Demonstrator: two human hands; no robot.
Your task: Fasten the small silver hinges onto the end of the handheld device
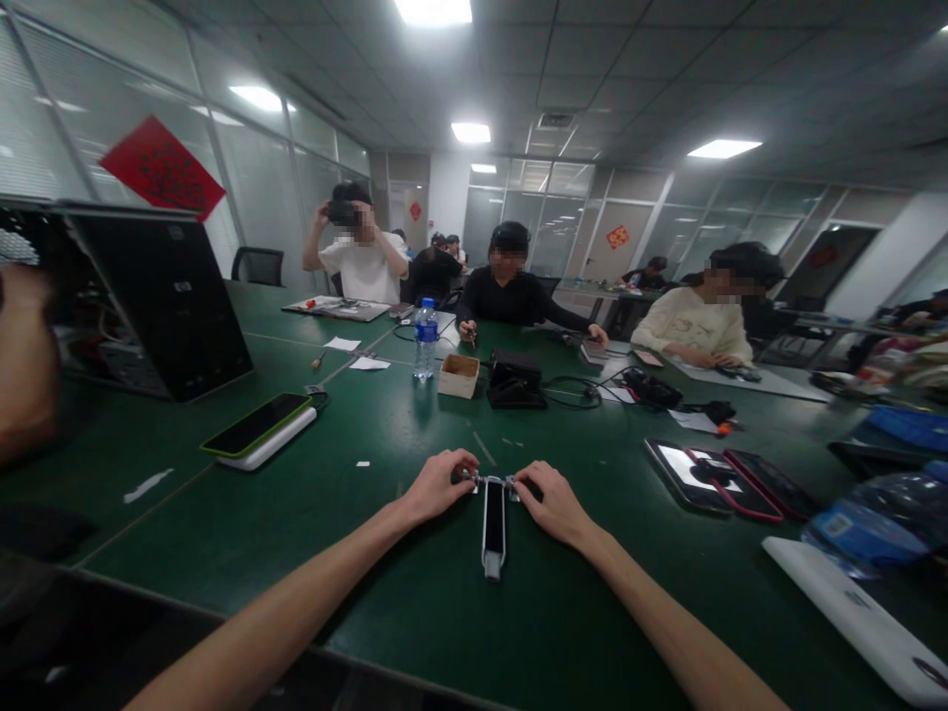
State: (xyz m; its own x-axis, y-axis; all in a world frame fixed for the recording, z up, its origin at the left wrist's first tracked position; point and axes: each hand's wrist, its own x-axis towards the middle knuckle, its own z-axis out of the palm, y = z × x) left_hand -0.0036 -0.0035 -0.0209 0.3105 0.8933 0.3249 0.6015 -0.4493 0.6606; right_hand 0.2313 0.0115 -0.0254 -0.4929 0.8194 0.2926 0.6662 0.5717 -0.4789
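A narrow, elongated object with a black face, pale edges and a grey end (493, 528) lies on the green table (415, 622) between my hands. Small shiny metal parts stick out from both sides of its far end. My left hand (442, 484) is closed, its fingertips pinching the metal part on the left. On the other side, my right hand (554, 502) has its thumb and fingers closed at the right metal part (511, 484). The fingers partly cover both parts, so their exact kind is hidden.
Ahead stand a water bottle (425, 341), a small cardboard box (458, 377) and a black device (516, 379) with cables. A phone on a white block (259, 433) lies left, near a computer case (159, 296). Tablets (688, 476) and a large bottle (874, 518) are right. Several people sit opposite.
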